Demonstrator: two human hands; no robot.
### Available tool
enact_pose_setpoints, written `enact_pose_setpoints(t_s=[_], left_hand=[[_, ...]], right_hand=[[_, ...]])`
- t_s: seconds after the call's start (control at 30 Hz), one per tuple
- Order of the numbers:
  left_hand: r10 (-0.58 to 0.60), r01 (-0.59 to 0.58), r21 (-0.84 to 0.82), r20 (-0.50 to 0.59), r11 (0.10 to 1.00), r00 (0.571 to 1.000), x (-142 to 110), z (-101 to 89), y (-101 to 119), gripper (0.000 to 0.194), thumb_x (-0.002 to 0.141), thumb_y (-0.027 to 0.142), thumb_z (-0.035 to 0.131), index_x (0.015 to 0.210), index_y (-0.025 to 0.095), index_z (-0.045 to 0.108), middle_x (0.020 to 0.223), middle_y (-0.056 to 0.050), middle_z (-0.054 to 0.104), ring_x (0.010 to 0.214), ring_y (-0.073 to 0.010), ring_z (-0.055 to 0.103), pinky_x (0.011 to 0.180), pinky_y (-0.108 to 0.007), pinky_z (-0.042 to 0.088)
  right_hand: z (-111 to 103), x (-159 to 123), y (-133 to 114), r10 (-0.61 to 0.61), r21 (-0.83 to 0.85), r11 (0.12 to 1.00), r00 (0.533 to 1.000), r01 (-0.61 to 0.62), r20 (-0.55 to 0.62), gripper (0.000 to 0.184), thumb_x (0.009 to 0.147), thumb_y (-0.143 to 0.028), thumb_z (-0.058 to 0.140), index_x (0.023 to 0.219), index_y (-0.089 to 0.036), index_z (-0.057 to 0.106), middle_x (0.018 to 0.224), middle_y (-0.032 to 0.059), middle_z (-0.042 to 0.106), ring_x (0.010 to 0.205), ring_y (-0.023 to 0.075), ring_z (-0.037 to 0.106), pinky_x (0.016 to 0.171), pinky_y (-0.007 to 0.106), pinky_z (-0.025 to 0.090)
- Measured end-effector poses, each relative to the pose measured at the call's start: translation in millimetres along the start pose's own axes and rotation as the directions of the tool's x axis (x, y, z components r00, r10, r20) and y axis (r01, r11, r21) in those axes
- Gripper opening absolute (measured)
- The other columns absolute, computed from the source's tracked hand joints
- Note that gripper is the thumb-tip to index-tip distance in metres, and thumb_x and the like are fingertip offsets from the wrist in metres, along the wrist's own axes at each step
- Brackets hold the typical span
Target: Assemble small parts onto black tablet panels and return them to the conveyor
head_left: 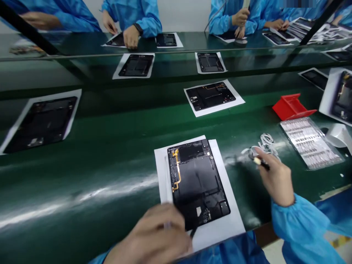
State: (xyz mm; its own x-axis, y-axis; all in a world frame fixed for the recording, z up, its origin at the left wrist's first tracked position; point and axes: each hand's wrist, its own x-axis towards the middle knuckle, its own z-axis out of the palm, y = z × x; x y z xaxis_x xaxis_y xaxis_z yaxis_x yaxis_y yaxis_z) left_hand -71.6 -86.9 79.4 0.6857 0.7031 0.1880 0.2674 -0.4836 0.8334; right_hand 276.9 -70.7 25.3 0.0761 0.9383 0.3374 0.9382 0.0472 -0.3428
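Note:
An opened tablet (196, 179) with black insides and an orange flex cable (178, 168) lies on a white paper sheet (220, 233) before me. My left hand (162, 234), blurred, is curled over the tablet's near left corner. Its fingers are closed; a dark tip shows beside them, but what they hold is unclear. To the tablet's right, my right hand (276, 178) pinches a small black-and-cream tool (260, 161), its kind unclear. Just beyond those fingertips lies a loose coil of white strips or cord (266, 141).
A red bin (293, 106) and a bagged sheet of small parts (310, 143) sit at right, beside a white roll (337, 135). More opened tablets (210, 96) on paper lie across the green bench (110, 165). Co-workers in blue sleeves (150, 18) work behind a dark bar.

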Motion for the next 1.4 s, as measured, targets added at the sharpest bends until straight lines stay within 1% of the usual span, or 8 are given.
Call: enact_pose_setpoints(t_s=[0.13,0.23,0.37,0.53,0.97,1.17,1.27,1.4], left_hand=[[-0.107,0.099,-0.092,-0.082,0.991,0.991,52,-16.7,-40,0.009,0.090,0.022,0.060,0.081,0.022,0.060,0.089,-0.004,0.065,0.084,-0.0168,0.062,0.076,-0.029,0.051],[-0.163,0.161,-0.028,-0.064,0.987,0.985,72,-11.4,-73,0.008,0.092,0.025,0.056,0.086,0.020,0.058,0.102,-0.006,0.062,0.098,-0.0194,0.059,0.089,-0.034,0.047],[-0.180,0.188,0.095,-0.087,0.978,0.980,81,1.2,-94,0.008,0.091,0.027,0.057,0.086,0.021,0.060,0.115,-0.006,0.060,0.110,-0.0221,0.055,0.099,-0.040,0.041],[-0.200,0.229,0.210,-0.149,0.951,0.968,84,11.5,-101,0.006,0.089,0.024,0.061,0.083,0.021,0.061,0.119,-0.005,0.059,0.115,-0.0239,0.052,0.100,-0.043,0.038],[-0.203,0.237,0.303,-0.141,0.923,0.969,84,15.4,-104,0.007,0.090,0.024,0.060,0.084,0.022,0.060,0.120,-0.003,0.060,0.114,-0.0238,0.052,0.097,-0.042,0.037],[-0.178,0.220,0.288,-0.165,0.932,0.970,81,17.3,-107,0.017,0.089,0.028,0.062,0.104,0.023,0.055,0.120,-0.005,0.060,0.116,-0.0240,0.052,0.099,-0.041,0.038],[-0.153,0.212,0.246,-0.237,0.946,0.959,82,19.2,-105,0.031,0.088,0.027,0.063,0.116,0.023,0.049,0.123,-0.007,0.058,0.118,-0.0236,0.052,0.101,-0.041,0.039],[-0.162,0.268,0.166,-0.473,0.949,0.866,70,18.9,-95,0.011,0.091,0.024,0.056,0.101,0.022,0.051,0.112,-0.007,0.061,0.108,-0.0217,0.057,0.094,-0.037,0.044]], right_hand=[[-5,18,35,0.082,-0.063,0.994,0.987,-0.091,-0.137,0.043,0.087,-0.047,0.059,0.116,-0.016,0.067,0.099,0.0119,0.066,0.080,0.0256,0.065,0.075,0.038,0.053],[1,15,21,0.076,-0.056,0.994,0.963,-0.094,-0.260,0.044,0.086,-0.051,0.060,0.106,-0.014,0.070,0.096,0.0129,0.065,0.080,0.0261,0.064,0.074,0.039,0.054],[25,-13,-33,-0.179,0.179,0.970,0.981,0.163,0.079,0.022,0.095,-0.029,0.050,0.105,-0.020,0.067,0.104,0.0089,0.068,0.093,0.0214,0.067,0.082,0.033,0.056],[52,-40,-70,-0.432,0.319,0.887,0.845,0.334,0.315,0.035,0.095,-0.015,0.040,0.125,-0.019,0.059,0.132,0.0084,0.060,0.094,0.0187,0.070,0.077,0.031,0.060],[55,-39,-67,-0.460,0.351,0.864,0.849,0.361,0.260,0.038,0.095,-0.011,0.039,0.128,-0.017,0.056,0.132,0.0089,0.060,0.089,0.0162,0.071,0.075,0.029,0.059],[41,-39,-78,-0.562,0.243,0.821,0.804,0.516,0.193,0.026,0.096,-0.012,0.045,0.115,-0.015,0.063,0.124,0.0107,0.066,0.084,0.0189,0.068,0.075,0.035,0.056],[36,-40,-85,-0.652,0.280,0.754,0.725,0.594,0.220,0.021,0.096,-0.013,0.045,0.096,-0.019,0.065,0.121,0.0050,0.068,0.114,0.0243,0.059,0.103,0.050,0.042],[43,-21,-91,-0.680,0.359,0.729,0.673,0.582,0.290,0.027,0.094,-0.006,0.039,0.082,-0.019,0.060,0.123,0.0051,0.067,0.137,0.0272,0.038,0.114,0.064,0.020]])
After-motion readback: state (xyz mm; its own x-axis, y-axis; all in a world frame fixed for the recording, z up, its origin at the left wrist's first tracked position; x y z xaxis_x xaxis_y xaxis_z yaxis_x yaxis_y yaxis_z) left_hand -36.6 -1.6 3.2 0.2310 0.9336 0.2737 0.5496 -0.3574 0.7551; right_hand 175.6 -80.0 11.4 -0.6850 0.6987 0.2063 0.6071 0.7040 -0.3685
